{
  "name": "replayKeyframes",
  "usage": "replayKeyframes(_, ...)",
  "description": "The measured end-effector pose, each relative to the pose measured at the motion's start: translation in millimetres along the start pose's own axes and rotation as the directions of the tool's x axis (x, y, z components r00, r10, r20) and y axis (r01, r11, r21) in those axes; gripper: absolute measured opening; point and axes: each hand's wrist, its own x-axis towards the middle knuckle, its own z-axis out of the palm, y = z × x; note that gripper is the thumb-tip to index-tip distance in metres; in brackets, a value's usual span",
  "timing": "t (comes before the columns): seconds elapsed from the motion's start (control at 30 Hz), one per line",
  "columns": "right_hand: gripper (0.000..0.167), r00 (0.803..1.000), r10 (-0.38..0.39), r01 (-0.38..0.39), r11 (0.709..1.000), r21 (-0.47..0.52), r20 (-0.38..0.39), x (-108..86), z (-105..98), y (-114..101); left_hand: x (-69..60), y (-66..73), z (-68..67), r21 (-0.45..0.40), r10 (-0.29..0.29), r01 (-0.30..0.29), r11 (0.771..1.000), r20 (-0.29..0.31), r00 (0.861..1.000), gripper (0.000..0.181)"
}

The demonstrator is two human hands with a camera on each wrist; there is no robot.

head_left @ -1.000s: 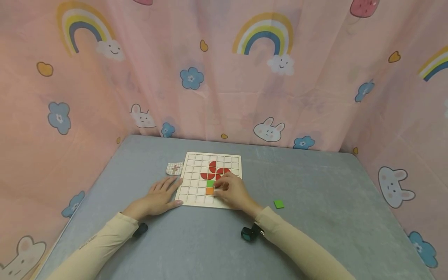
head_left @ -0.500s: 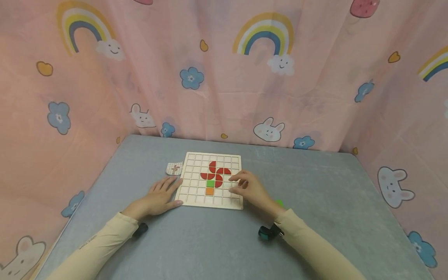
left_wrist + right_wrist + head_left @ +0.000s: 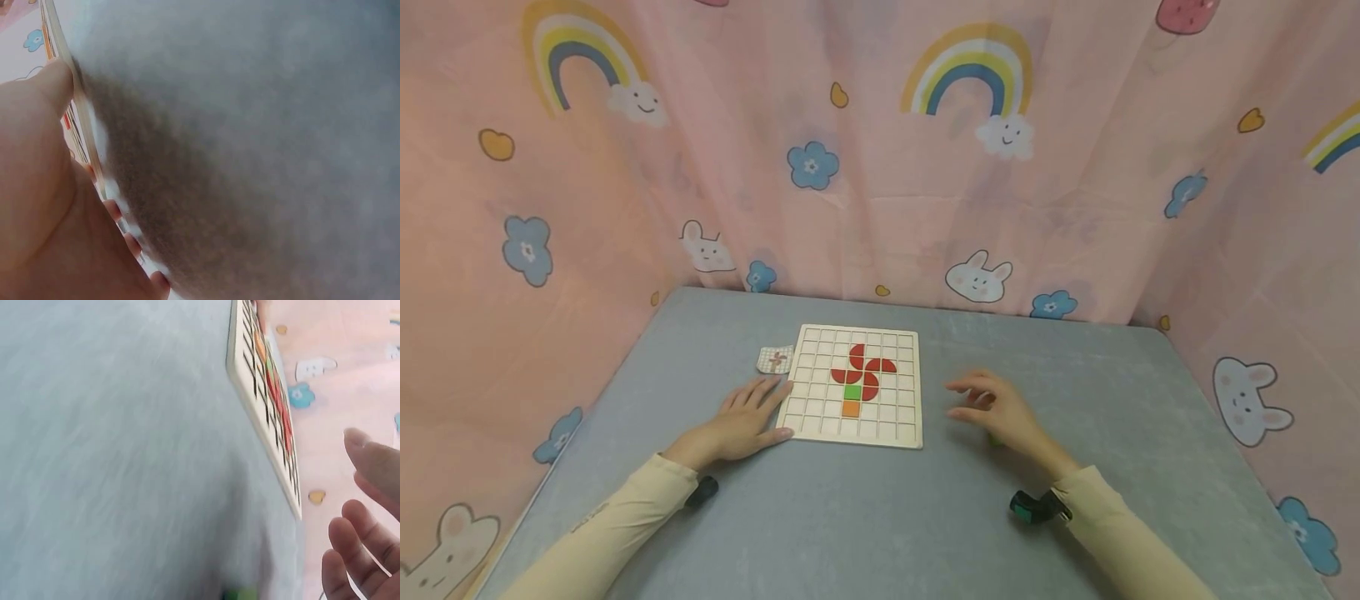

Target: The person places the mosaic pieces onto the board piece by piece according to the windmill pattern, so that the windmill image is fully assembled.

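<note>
A pale wooden grid board [image 3: 820,421] lies on the table in the head view. Red rounded pieces [image 3: 870,386] form a pinwheel in its cells, above a green square tile [image 3: 852,392] and an orange square tile [image 3: 851,409]. My left hand [image 3: 737,425] rests flat against the board's left edge, fingers and thumb touching it. My right hand [image 3: 1003,417] hovers right of the board, thumb and fingers apart and holding nothing. Beneath it a loose green tile [image 3: 240,594] shows at the bottom of the right wrist view, mostly hidden by the hand in the head view.
A small paper card [image 3: 774,360] printed with a grid and pinwheel lies by the board's upper left edge. The grey table [image 3: 850,525] ends at a pink patterned curtain [image 3: 880,208] at the back and sides. Dark cameras [image 3: 1033,507] are strapped to both wrists.
My right hand has left the pieces on the board and moved right, off the board and over the loose green tile. My left hand stays put.
</note>
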Motion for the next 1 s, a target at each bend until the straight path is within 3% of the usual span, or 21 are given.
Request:
replayKeyframes(0.43,0.040,1.000,0.023,-0.022,0.999,-0.032,0.004,-29.1,-31,35,-5.0,11.7,-12.7,0.023,-0.012,0.012,1.000,0.029,0.999,0.077)
replayKeyframes(0.67,0.041,0.999,0.037,-0.036,0.998,-0.049,0.024,-39.8,-41,49,-2.3,3.5,-5.7,0.000,0.008,-0.008,1.000,0.013,1.000,0.080)
replayKeyframes(1.0,0.040,0.996,0.002,0.001,1.000,-0.024,0.088,-48.8,-49,59,-4.6,4.8,-7.6,-0.013,0.034,-0.034,0.999,0.007,0.999,0.081)
